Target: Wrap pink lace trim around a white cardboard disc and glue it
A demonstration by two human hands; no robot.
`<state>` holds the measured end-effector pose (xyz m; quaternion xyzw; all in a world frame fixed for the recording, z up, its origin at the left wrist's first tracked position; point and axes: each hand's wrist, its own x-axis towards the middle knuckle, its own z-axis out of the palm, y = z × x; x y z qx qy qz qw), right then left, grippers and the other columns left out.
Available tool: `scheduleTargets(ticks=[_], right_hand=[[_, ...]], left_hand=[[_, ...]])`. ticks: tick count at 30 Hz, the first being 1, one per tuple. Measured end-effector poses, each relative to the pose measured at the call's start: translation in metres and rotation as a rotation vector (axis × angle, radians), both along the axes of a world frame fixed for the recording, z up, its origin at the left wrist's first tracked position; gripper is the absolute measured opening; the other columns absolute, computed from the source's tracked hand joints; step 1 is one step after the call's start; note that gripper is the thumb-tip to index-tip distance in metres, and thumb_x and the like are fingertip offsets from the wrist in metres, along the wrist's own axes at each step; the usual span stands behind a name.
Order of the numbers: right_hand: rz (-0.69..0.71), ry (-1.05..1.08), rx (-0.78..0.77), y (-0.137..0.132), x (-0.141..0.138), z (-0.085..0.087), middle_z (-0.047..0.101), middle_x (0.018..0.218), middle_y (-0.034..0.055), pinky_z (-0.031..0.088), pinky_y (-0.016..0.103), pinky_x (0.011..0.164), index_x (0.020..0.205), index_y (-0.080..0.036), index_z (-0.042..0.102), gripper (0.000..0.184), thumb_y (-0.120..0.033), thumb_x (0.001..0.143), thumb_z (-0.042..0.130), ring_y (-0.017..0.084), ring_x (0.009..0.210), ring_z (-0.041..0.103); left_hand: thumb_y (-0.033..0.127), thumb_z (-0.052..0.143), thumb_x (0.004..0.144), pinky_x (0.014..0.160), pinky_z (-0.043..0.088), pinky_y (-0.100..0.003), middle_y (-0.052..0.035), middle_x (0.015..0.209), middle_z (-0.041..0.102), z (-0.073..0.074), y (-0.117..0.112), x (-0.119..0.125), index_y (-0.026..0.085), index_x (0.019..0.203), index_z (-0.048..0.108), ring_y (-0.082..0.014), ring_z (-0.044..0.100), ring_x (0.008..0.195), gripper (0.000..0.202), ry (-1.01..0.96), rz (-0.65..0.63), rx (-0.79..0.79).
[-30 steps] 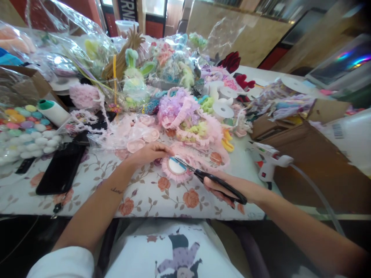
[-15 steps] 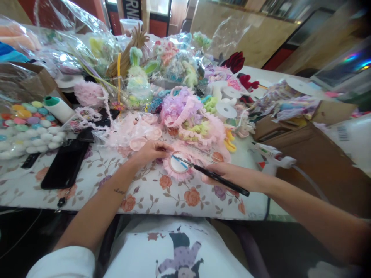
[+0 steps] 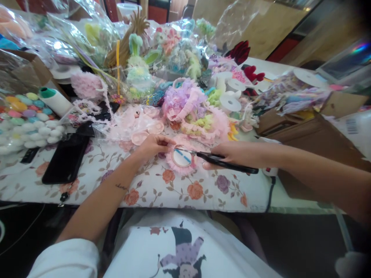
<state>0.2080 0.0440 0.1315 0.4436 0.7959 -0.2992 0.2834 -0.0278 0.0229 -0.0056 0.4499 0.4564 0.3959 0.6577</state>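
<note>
On the flowered cloth lies a round piece with a pink frilly rim (image 3: 182,169) and a white middle crossed by a blue strip. My left hand (image 3: 155,146) pinches the rim's upper left edge, thumb and finger together. In my right hand (image 3: 228,152) are black-handled scissors (image 3: 213,158), held nearly level. Their metal blades reach over the top of the round piece, tips close to my left fingertips. Whether the blades are closed on the trim is too small to tell. Just behind lies a heap of pink and lilac ruffled trim (image 3: 185,102).
A black phone (image 3: 65,160) lies at the left, near a bag of coloured pompoms (image 3: 34,127). Clear plastic-wrapped fluffy flowers (image 3: 139,77) and white spools (image 3: 230,103) crowd the back. A cardboard box (image 3: 315,143) stands at the right, with a black cord (image 3: 271,193) before it.
The scissors have swung to a flatter angle, their blades now lying higher across the round piece. My right forearm has risen and now covers the white glue gun. My left hand still pinches the rim.
</note>
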Motion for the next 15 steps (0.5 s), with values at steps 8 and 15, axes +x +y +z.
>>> scheduleTargets(ticks=[8, 15], right_hand=[[0.023, -0.094, 0.192, 0.012, -0.01, 0.003, 0.049, 0.05, 0.0034, 0.031, 0.028, 0.048, 0.059, -0.02, 0.056, 0.053, -0.071, 0.069, 0.065, 0.018, 0.048, 0.049], [0.007, 0.068, 0.19, 0.026, -0.009, -0.003, 0.044, 0.046, 0.0008, 0.036, 0.029, 0.053, 0.051, -0.021, 0.052, 0.049, -0.061, 0.071, 0.072, 0.019, 0.057, 0.055]], left_hand=[[0.019, 0.08, 0.057, 0.045, 0.042, -0.02, -0.0007, 0.064, 0.064, -0.001, -0.001, 0.001, 0.013, 0.089, 0.074, -0.0069, 0.052, 0.048, 0.033, 0.002, 0.031, -0.004], [0.017, 0.079, 0.055, 0.046, 0.042, -0.02, -0.0003, 0.062, 0.065, 0.001, -0.006, 0.004, 0.011, 0.088, 0.074, -0.0065, 0.051, 0.047, 0.034, -0.009, 0.071, -0.003]])
